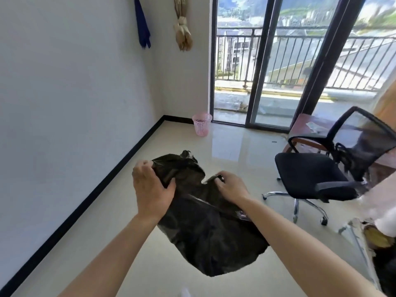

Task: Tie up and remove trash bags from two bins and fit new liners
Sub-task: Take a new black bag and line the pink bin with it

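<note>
Two bare forearms reach in from the bottom edge, and between them hangs a black, crumpled plastic trash bag (210,239), held clear above the glossy cream tiled floor (235,142). The left grip (153,189) is curled round a bunched fold at the bag's upper left edge, thumb pressed into the plastic. The right grip (231,186) pinches a thin strip at the bag's upper right edge, its fingertips hidden behind the knuckles. A small twisted tuft sticks up from the bag's far top edge.

Well beyond the bag, near the corner of the room, a pink openwork plastic waste bin (201,124) stands upright on the floor; I cannot tell whether it has a liner. To the right of the bag is a black mesh-backed office chair (310,172) on a chrome base, and just behind that a dark reddish wooden bench (304,125). Far beyond the bag, dark-framed sliding glass doors (270,61) face a railed balcony. To the bag's left runs a white wall (64,82).
</note>
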A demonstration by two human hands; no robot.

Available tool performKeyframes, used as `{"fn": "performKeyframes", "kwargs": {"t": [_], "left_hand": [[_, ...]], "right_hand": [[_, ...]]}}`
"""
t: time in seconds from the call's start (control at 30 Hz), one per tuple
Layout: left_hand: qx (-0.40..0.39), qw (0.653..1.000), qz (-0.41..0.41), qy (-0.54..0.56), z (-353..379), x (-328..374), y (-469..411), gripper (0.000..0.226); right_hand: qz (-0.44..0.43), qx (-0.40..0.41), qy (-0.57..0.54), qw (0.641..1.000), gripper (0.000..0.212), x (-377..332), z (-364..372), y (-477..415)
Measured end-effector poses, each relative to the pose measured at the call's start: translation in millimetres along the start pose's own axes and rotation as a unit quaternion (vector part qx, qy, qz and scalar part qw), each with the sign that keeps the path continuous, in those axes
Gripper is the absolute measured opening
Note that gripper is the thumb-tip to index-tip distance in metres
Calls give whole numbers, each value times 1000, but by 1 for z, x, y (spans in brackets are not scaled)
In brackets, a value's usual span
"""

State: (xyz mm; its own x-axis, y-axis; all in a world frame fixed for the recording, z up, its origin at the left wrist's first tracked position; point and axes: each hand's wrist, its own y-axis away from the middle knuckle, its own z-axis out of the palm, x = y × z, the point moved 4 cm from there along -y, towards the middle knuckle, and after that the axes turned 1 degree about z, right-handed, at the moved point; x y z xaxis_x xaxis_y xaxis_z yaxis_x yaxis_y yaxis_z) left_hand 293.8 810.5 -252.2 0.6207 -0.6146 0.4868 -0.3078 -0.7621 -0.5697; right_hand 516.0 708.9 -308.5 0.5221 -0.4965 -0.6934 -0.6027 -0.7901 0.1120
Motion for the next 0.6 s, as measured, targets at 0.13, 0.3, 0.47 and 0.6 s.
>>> {"fn": "performKeyframes", "kwargs": {"t": [0.13,0.3,0.47,0.6], "left_hand": [[17,990,137,-16,53,-8,-112,59],[52,939,340,-2,121,9,-242,66],[-50,837,513,-184,231,22,-340,76],[-175,787,483,-341,336,17,-451,77]], "right_hand": [[-3,31,4,1000,22,-44,-8,-119],[11,73,-14,997,20,-76,-39,-252],[-27,82,-21,996,22,-84,-51,-389],[-85,52,-54,994,22,-87,-47,-514]]}}
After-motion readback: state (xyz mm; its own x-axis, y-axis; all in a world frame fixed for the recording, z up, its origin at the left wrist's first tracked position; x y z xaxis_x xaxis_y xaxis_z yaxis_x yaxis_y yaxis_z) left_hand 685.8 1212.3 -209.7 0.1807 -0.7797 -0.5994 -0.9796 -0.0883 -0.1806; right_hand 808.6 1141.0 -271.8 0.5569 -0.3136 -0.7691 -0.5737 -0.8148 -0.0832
